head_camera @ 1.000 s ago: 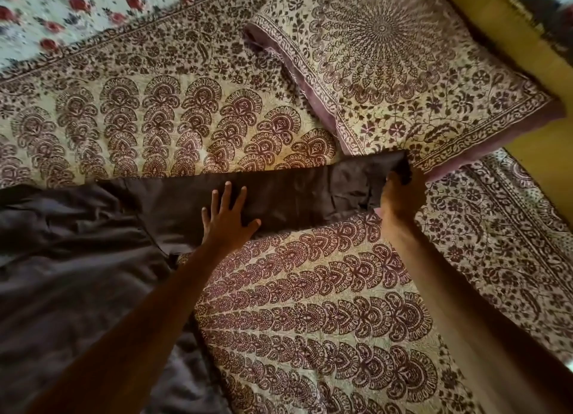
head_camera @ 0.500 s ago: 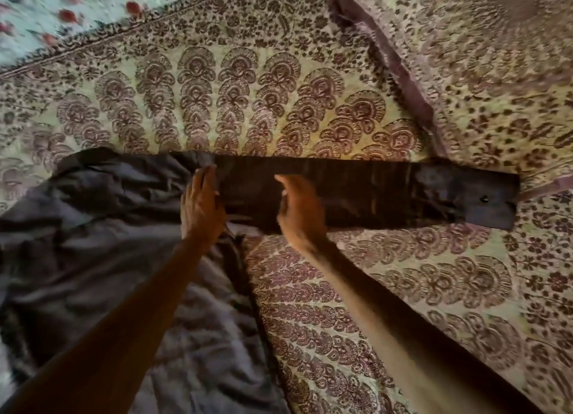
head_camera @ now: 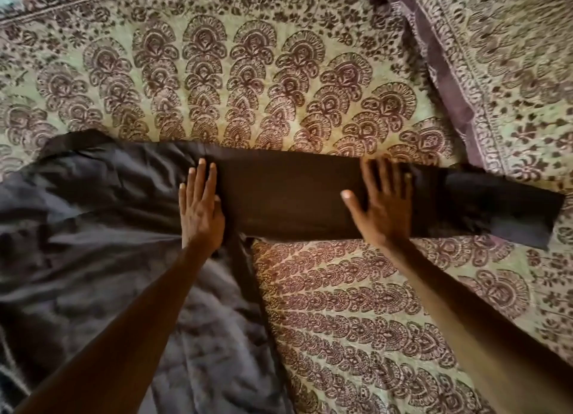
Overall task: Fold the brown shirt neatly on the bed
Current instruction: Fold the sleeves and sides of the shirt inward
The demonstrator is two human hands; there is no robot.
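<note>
The brown shirt (head_camera: 93,243) lies on the patterned bedspread (head_camera: 248,82), its wrinkled body filling the left and lower left. One long sleeve (head_camera: 288,193) stretches flat to the right, ending in a cuff (head_camera: 502,209). My left hand (head_camera: 200,206) presses flat with straight fingers where the sleeve joins the body. My right hand (head_camera: 384,203) lies flat, fingers spread, on the sleeve further right, short of the cuff.
A pillow (head_camera: 502,66) in the same print, with a purple border, lies at the upper right close to the cuff. Bare bedspread shows above the sleeve and below it at the right.
My right hand let go of the cuff, came in beside my left hand, then slid right along the sleeve with fingers spread. My left hand shifted to the sleeve's base. The view swung left.
</note>
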